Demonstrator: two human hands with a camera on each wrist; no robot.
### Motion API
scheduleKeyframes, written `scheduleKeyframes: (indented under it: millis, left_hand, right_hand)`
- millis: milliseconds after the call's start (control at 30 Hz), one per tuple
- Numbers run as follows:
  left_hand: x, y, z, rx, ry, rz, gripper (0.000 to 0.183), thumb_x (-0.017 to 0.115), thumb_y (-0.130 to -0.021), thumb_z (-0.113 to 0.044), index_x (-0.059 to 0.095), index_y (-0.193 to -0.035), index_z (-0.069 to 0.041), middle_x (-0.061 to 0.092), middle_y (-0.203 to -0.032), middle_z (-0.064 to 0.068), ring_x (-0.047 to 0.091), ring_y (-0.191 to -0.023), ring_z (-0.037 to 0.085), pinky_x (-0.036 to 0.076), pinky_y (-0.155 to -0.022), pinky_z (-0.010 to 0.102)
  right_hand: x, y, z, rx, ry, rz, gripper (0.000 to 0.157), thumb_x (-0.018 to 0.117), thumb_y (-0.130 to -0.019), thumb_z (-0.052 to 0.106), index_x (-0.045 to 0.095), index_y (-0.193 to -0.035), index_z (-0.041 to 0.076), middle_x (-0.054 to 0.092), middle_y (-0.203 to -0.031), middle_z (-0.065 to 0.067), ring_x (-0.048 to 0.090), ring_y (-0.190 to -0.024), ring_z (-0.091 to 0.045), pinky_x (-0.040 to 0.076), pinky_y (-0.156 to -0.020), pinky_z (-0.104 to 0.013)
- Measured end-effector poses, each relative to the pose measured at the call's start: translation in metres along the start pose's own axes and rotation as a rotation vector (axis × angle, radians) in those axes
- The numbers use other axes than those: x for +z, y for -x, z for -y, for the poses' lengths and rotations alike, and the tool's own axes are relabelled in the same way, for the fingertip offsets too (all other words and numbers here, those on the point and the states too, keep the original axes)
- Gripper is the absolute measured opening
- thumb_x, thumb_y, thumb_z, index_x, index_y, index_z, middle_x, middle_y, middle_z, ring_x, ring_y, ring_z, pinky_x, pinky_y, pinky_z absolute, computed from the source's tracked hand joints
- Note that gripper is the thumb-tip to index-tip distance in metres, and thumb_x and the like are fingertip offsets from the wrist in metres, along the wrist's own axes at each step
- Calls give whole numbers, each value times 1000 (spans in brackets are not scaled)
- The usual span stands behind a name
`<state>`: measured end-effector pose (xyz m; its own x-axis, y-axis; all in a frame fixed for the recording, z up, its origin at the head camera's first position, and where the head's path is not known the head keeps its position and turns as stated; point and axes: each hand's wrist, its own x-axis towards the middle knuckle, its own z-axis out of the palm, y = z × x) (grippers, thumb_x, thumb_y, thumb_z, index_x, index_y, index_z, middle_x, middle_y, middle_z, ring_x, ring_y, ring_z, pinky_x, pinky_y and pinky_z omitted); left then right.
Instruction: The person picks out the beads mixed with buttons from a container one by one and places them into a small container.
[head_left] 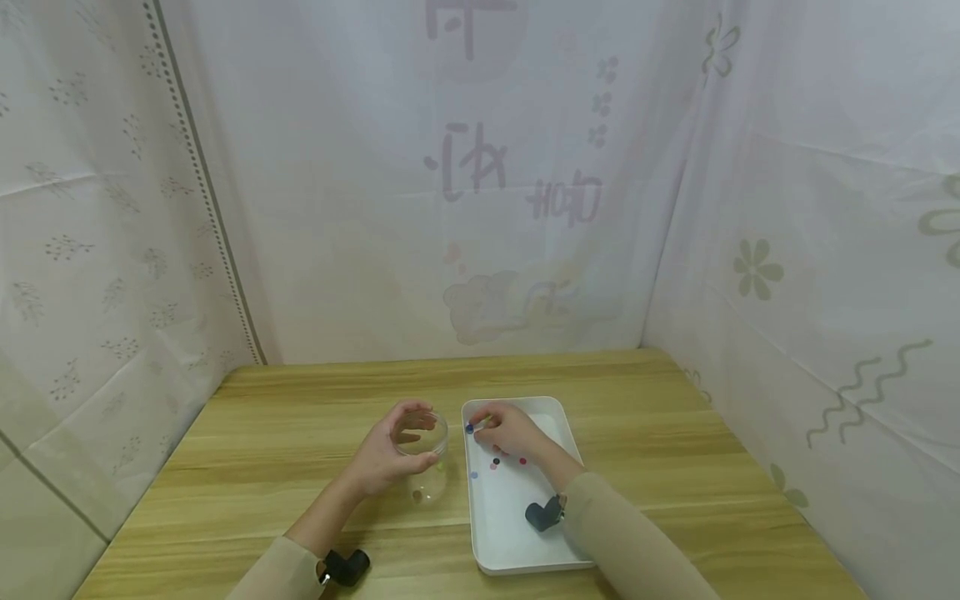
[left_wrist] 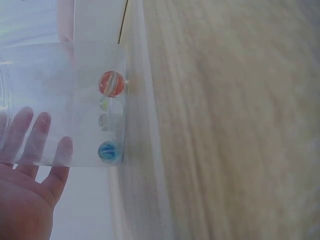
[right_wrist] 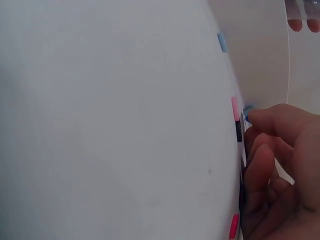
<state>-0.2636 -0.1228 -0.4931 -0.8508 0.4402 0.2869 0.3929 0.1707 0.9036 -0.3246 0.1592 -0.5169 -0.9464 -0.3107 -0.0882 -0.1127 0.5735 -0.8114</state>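
My left hand (head_left: 378, 461) grips a clear plastic jar (head_left: 431, 483) around its upper part, and the jar stands upright on the table. Inside, at the bottom, the left wrist view shows an orange-red marble (left_wrist: 111, 83), a blue marble (left_wrist: 108, 151) and small clear marbles (left_wrist: 104, 121). Over the white tray (head_left: 510, 537) is my right hand (head_left: 516, 435). Its thumb and index finger pinch another blue marble (head_left: 469, 428) by the tray's left wall. Small flat pieces lie in the tray: red (head_left: 522, 461), black (head_left: 497, 461), pink (head_left: 493, 467) and light blue (head_left: 474, 475).
The tray has a low raised rim and lies to the right of the jar on a wooden table (head_left: 652, 467). Patterned white curtains (head_left: 360, 208) hang behind and at both sides. A small black camera (head_left: 543, 513) is worn on the right wrist, another (head_left: 347, 568) on the left.
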Motion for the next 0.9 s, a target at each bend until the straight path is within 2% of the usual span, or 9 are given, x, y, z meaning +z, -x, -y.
scheduleKeyframes:
  millis: [433, 900]
  left_hand:
    - [2, -1, 3, 13, 10, -6, 70, 87, -92, -16, 50, -151, -4, 67, -145, 19, 63, -136, 42, 50, -113, 67]
    - [0, 1, 1, 18, 7, -8, 70, 87, -93, -16, 50, -151, -4, 66, -145, 19, 63, -136, 44, 51, -112, 68]
  right_hand:
    - [1, -1, -6, 11, 75, 5, 17, 83, -96, 21, 80, -113, 22, 68, -90, 2, 56, -58, -11, 38, -43, -25]
    - [2, 0, -6, -2, 80, 8, 16, 82, -97, 28, 80, -112, 23, 70, -89, 3, 55, -59, -12, 37, -44, -27]
